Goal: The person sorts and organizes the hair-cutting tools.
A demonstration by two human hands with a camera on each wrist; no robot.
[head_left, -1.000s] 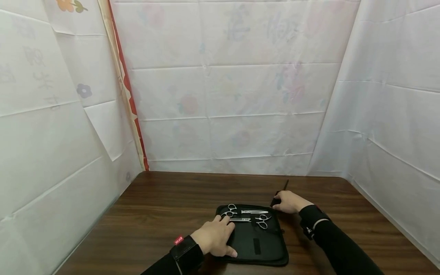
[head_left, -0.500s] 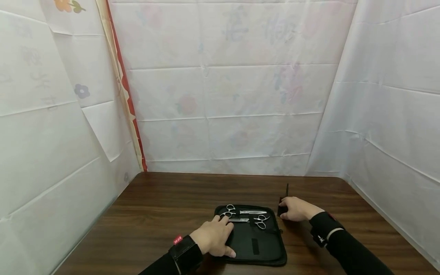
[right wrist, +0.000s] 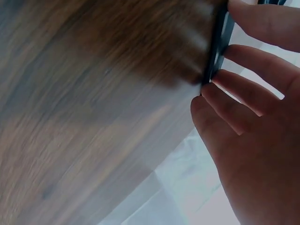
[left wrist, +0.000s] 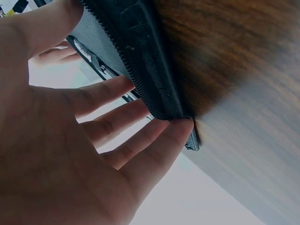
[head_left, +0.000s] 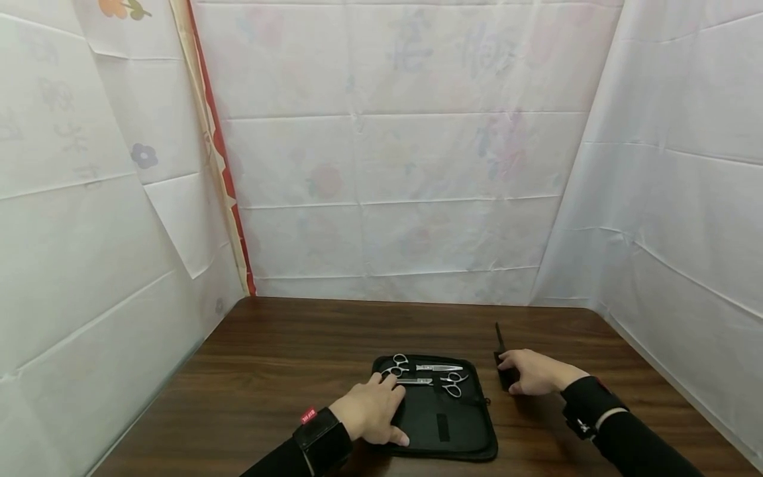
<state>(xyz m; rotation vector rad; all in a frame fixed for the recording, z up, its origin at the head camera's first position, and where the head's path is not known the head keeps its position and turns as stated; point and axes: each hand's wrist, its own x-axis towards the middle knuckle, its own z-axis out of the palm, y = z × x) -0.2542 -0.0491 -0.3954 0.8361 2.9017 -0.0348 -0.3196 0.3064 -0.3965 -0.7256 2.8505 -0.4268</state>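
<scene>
Head view: left fingers (head_left: pixel 396 397) spread on round-cornered black case (head_left: pixel 420 424); right fingers (head_left: pixel 510 360) pinch thin-stemmed black tool (head_left: pixel 506 377).

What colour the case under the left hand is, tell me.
The case is black; the head view shows it best.

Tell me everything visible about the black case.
The black case lies open and flat on the brown table. It looks like leather or similar, rounded at the corners, with zip teeth along the edge and a small dark strip on its near part. Two pairs of silver scissors lie across its far part. The left hand rests on its left side.
</scene>
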